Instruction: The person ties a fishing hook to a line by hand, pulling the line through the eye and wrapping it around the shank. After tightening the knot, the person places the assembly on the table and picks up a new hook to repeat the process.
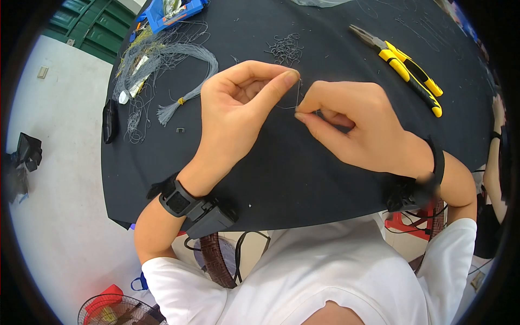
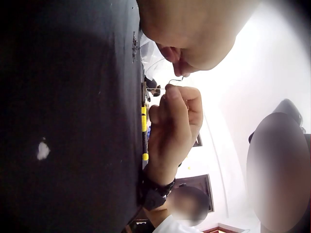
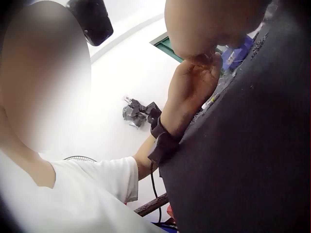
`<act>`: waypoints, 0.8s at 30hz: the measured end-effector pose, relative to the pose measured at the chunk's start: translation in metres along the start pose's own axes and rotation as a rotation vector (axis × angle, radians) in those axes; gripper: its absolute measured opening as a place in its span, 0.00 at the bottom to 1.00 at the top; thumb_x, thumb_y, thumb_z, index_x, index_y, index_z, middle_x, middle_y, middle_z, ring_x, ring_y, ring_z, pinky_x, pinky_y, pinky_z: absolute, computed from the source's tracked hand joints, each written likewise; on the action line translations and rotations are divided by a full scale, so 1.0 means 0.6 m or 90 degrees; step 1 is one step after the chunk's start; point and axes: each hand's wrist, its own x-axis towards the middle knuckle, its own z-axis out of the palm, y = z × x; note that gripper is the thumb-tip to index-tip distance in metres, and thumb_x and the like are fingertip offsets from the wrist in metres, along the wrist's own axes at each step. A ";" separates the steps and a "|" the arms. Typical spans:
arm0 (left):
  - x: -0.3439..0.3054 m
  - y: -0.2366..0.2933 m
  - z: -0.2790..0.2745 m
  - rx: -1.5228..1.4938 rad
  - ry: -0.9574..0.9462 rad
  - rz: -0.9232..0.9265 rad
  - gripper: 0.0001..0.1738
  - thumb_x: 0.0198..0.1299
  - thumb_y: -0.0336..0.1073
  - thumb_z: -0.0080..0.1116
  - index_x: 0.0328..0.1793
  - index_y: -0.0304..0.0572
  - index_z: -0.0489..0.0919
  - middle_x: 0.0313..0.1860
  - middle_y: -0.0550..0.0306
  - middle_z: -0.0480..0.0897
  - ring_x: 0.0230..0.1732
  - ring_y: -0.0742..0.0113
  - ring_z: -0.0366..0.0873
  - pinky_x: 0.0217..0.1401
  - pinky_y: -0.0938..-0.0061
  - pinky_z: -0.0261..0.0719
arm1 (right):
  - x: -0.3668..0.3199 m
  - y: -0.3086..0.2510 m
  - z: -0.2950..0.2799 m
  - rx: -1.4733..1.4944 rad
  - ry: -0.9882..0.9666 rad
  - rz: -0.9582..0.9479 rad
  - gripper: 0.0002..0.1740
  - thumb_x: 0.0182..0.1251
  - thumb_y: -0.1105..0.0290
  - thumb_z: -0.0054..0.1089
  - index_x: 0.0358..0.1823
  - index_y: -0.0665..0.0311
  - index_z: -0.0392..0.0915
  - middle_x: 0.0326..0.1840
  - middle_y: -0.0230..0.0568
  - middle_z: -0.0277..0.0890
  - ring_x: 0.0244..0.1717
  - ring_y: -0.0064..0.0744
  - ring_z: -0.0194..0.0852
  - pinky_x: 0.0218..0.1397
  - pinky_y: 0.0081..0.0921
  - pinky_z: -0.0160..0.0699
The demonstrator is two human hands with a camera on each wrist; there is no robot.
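Both hands meet over the middle of the black worktop (image 1: pixel 292 179), raised a little off it, probably so the fingers have room to turn. The left hand (image 1: pixel 238 103) pinches the top of a small wire hook (image 1: pixel 298 92) between thumb and forefinger, its other fingers curled loosely into the palm. The right hand (image 1: pixel 357 124), just at 3 o'clock of it, nips the hook's lower end with thumb and forefinger tips. A grip at each end likely keeps so slight a thing from twisting. A fine line (image 1: pixel 284 107) runs from the right fingertips toward 9 o'clock; which hand governs it I cannot tell.

A heap of hooks (image 1: pixel 285 49) lies at 12 o'clock, near enough to reach. The pliers (image 1: pixel 403 67) lie at 2 o'clock, handles toward the right hand. A bundle of line (image 1: pixel 179 65) lies at 10 o'clock on the left hand's side, with a blue packet (image 1: pixel 170 13) beyond it at the rim.
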 end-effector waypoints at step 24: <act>-0.002 0.004 -0.002 0.012 -0.084 0.047 0.05 0.56 0.25 0.57 0.38 0.31 0.79 0.38 0.52 0.81 0.41 0.73 0.76 0.47 0.82 0.73 | 0.015 0.039 -0.022 0.205 -0.043 0.256 0.06 0.54 0.73 0.56 0.23 0.66 0.70 0.10 0.24 0.56 0.14 0.12 0.50 0.18 0.17 0.48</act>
